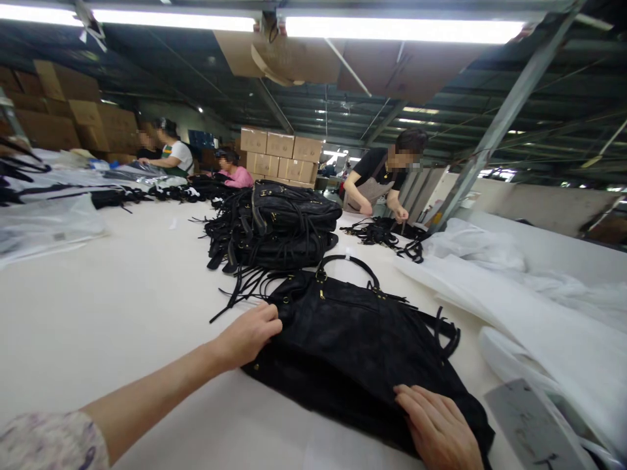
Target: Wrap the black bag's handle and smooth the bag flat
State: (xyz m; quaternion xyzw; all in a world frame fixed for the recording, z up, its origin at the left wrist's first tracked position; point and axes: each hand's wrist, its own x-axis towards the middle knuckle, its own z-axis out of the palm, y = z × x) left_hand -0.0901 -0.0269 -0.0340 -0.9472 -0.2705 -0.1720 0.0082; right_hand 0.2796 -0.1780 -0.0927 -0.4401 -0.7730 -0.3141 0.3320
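Observation:
A large black bag [343, 346] with gold fittings lies flat on the white table [147, 313], its curved handle pointing away from me. At the bag's left edge, my left hand [255, 333] has its fingers curled shut on the black material. My right hand [438, 421] rests on the near right part of the bag, fingers stretched out flat. Just beyond the bag, several black bags with long fringes are piled in a stack [279, 225].
Across the table a person [375, 173] handles black straps [377, 232]. White plastic sheeting [529, 307] and a grey board [533, 418] lie at the right. More plastic [49, 222] and black items are at the left. People and cartons [281, 156] stand farther back.

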